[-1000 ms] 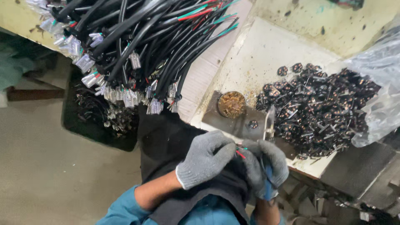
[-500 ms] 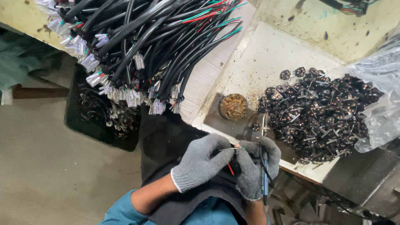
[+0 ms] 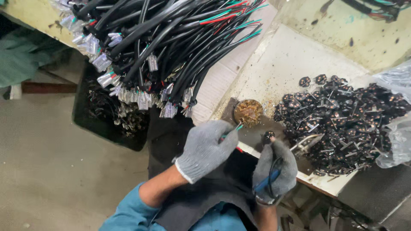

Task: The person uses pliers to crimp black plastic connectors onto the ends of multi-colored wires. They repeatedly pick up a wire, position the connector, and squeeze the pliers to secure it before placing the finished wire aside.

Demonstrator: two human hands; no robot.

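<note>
Head view. Your left hand (image 3: 208, 148), in a grey knit glove, is closed in a pinch on thin green and red wires (image 3: 233, 131), held just near of the small round tin (image 3: 248, 112) of brown crusty stuff. Your right hand (image 3: 275, 171), same glove, is clenched on a blue-handled tool (image 3: 266, 182); its metal tip (image 3: 306, 142) points right toward the pile (image 3: 342, 122) of small black glossy parts with metal pins. One black part (image 3: 269, 136) sits at your right fingertips. The pale, stained bench (image 3: 291, 64) carries tin and pile. Far left, a thick bundle of black cables (image 3: 171, 47) with clear plastic connectors hangs over the bench edge. A crinkled clear bag (image 3: 396, 132) lies right.
</note>
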